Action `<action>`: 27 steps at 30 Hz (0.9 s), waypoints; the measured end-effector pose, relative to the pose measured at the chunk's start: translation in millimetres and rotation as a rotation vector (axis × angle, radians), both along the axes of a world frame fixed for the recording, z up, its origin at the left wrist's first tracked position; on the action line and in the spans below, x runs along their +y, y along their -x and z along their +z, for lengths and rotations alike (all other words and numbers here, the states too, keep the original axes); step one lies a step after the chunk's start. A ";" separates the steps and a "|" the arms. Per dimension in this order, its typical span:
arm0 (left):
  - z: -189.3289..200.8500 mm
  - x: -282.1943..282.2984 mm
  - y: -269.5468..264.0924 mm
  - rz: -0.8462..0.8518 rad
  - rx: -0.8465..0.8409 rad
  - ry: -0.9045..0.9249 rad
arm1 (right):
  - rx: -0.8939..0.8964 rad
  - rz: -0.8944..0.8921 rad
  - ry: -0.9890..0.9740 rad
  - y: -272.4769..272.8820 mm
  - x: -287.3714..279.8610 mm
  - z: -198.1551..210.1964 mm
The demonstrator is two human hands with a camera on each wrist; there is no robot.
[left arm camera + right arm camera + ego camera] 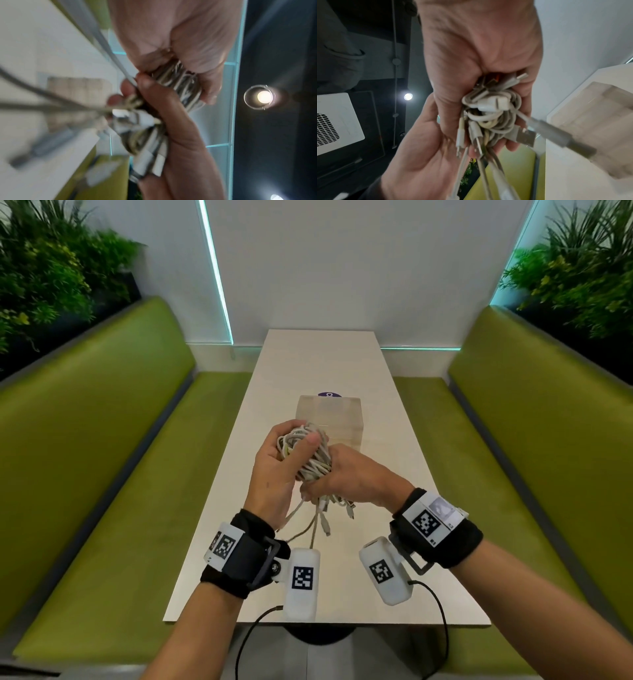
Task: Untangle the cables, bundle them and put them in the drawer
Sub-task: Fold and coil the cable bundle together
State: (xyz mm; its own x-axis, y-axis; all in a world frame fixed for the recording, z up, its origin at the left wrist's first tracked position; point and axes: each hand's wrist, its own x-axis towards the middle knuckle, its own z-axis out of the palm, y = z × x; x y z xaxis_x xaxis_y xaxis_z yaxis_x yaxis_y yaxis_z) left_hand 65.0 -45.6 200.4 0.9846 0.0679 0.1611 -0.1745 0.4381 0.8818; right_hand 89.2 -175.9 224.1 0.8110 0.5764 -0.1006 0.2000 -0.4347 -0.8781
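A tangled bundle of white and grey cables (pixel 310 455) is held in the air over the white table (pixel 308 361). My left hand (pixel 282 460) grips its upper part, thumb pressed across the coils. My right hand (pixel 344 479) grips the lower part from the right. Several loose ends with plugs (pixel 322 518) hang below both hands. In the right wrist view the right hand (pixel 479 47) curls round the cables (pixel 491 112), with the left hand (pixel 423 155) alongside. The blurred left wrist view shows the left hand (pixel 171 40) and right hand (pixel 181 135) on the cables (pixel 181 83). A translucent drawer box (pixel 342 419) stands just beyond the hands.
The narrow table runs away from me between green benches on the left (pixel 102 440) and right (pixel 531 440). A purple sticker (pixel 329 394) shows behind the box. Plants (pixel 51 268) stand above the bench backs. Black camera leads (pixel 442 621) hang at the table's near edge.
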 end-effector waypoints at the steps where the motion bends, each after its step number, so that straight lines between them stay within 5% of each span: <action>1: -4.1 3.8 -0.9 -0.038 -0.003 -0.061 | -0.019 -0.019 -0.004 -1.3 -3.1 0.7; 7: -28.3 7.1 6.9 -0.351 0.133 -0.540 | -0.005 -0.246 -0.225 -9.1 -17.7 8.6; 13: -20.7 -5.9 15.5 -0.368 0.124 -0.570 | 0.108 -0.303 -0.443 -5.7 -20.3 13.9; 20: -8.2 18.9 9.4 -0.351 0.110 -0.644 | -0.077 -0.296 -0.267 -13.4 -36.3 22.7; 27: -1.4 29.2 1.3 -0.162 0.103 -0.580 | -0.117 -0.090 0.160 -14.7 -36.4 17.1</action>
